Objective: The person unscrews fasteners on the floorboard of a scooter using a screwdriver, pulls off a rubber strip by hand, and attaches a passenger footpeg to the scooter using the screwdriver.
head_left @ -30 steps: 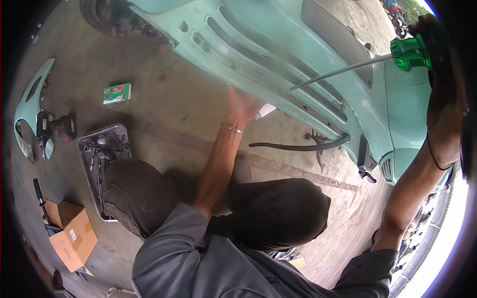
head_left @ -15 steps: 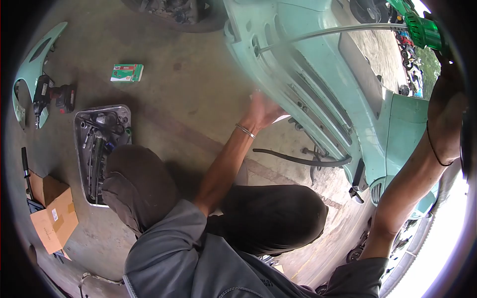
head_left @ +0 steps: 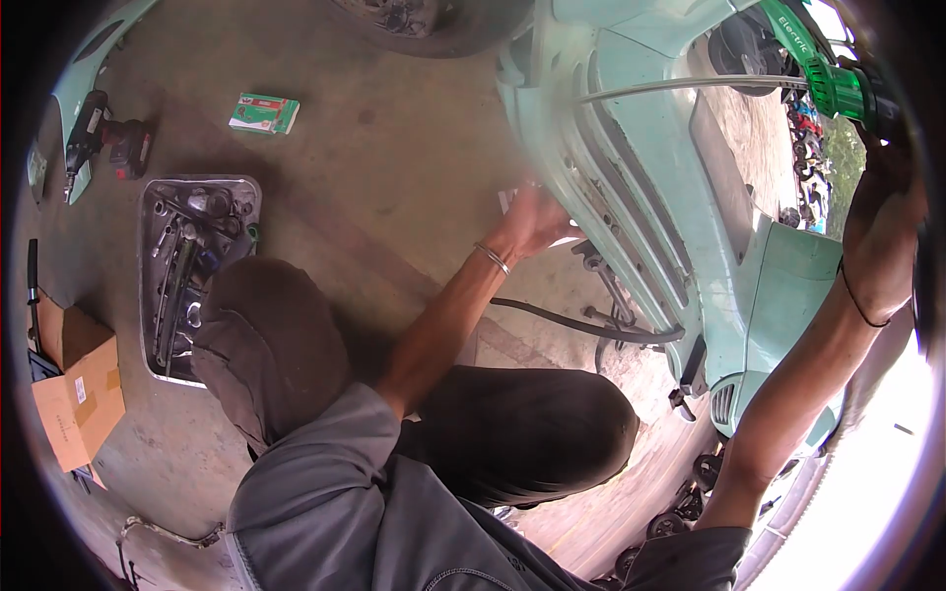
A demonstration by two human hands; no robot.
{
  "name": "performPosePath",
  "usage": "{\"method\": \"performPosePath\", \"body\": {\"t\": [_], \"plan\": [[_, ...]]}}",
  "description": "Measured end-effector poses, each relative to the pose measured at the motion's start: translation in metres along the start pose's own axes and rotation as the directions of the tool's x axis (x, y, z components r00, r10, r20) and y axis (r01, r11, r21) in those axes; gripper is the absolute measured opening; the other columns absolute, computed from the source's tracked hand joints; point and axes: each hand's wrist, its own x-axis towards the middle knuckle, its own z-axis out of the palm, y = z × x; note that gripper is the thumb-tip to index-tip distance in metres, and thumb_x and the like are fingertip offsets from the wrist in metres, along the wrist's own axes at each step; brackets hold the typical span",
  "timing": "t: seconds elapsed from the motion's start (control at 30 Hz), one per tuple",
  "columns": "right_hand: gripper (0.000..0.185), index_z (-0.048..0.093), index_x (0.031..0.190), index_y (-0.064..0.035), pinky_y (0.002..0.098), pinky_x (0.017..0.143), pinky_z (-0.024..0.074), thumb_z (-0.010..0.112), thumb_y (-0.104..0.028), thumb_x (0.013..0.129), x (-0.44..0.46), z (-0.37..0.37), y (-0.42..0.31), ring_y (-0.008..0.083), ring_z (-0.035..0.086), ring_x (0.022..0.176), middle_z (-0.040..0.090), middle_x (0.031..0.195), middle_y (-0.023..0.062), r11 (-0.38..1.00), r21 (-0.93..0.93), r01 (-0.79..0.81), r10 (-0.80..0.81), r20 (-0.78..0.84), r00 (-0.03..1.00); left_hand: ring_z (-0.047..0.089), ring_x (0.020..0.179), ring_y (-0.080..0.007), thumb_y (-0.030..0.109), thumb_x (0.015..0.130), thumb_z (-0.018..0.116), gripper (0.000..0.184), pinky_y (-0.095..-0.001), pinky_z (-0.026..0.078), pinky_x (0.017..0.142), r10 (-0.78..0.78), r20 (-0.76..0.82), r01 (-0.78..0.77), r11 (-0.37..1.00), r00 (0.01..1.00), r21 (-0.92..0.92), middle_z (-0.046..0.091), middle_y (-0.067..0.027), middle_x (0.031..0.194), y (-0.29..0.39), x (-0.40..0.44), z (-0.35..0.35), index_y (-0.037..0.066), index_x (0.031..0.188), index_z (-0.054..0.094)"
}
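At the upper right, my right hand [head_left: 890, 163] is wrapped round the dark end of a green tool [head_left: 836, 91] marked "Electric". A long thin metal tube [head_left: 700, 85] runs left from this tool to the slotted part of a mint-green scooter body [head_left: 631, 148]. My left hand [head_left: 537, 222] is at the scooter's lower left edge, with something white [head_left: 567, 237] partly showing at it; the scooter edge hides some of its fingers. A black hose [head_left: 581, 322] hangs from the body below that hand.
A metal tray of tools [head_left: 149, 295] lies left of my knee. Behind it are a cordless power tool [head_left: 126, 148], a mint panel [head_left: 89, 59] and a green-and-white box [head_left: 264, 114]. An open cardboard box [head_left: 84, 394] stands at the far left. A wheel [head_left: 463, 30] is at the top.
The view has shifted, so the floor items sit higher and the scooter further right at the top. The tube's tip has moved up along the slotted body. Both hands remain near the scooter.
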Motion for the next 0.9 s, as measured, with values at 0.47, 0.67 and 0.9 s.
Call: {"method": "performPosePath", "body": {"t": [0.47, 0.67, 0.9], "plan": [[0.048, 0.045, 0.125, 0.0074, 0.0247, 0.059, 0.0513, 0.054, -0.031, 0.098, -0.002, 0.001, 0.008, 0.0167, 0.065, 0.077, 0.063, 0.091, 0.0142, 0.996, 0.059, -0.065, 0.075, -0.188, 0.979, 0.047, 0.129, -0.0352, 0.079, 0.089, 0.018, 0.093, -0.0555, 0.049, 0.096, 0.036, 0.073, -0.030, 0.997, 0.997, -0.070, 0.038, -0.0140, 0.148, 0.002, 0.001, 0.002, 0.010, 0.151, 0.025], [0.046, 0.046, 0.124, 0.0075, 0.0249, 0.061, 0.0526, 0.053, -0.030, 0.098, -0.007, -0.007, 0.017, 0.0178, 0.065, 0.081, 0.063, 0.094, 0.0153, 0.996, 0.081, -0.035, 0.052, -0.209, 0.977, 0.043, 0.132, -0.0347, 0.077, 0.089, 0.021, 0.091, -0.0571, 0.046, 0.098, 0.009, 0.031, -0.006, 0.994, 0.999, -0.105, 0.038, -0.0134, 0.148, 0.002, 0.002, 0.003, 0.010, 0.151, 0.027], [0.043, 0.048, 0.123, 0.0076, 0.0252, 0.063, 0.0541, 0.052, -0.028, 0.099, -0.010, -0.015, 0.025, 0.0191, 0.065, 0.085, 0.063, 0.097, 0.0166, 0.995, 0.099, -0.006, 0.029, -0.227, 0.973, 0.041, 0.132, -0.0351, 0.069, 0.092, 0.027, 0.083, -0.0577, 0.037, 0.103, 0.022, 0.018, -0.018, 0.975, 1.000, -0.222, 0.038, -0.0144, 0.148, 0.001, 0.002, 0.005, 0.009, 0.148, 0.033]]}}
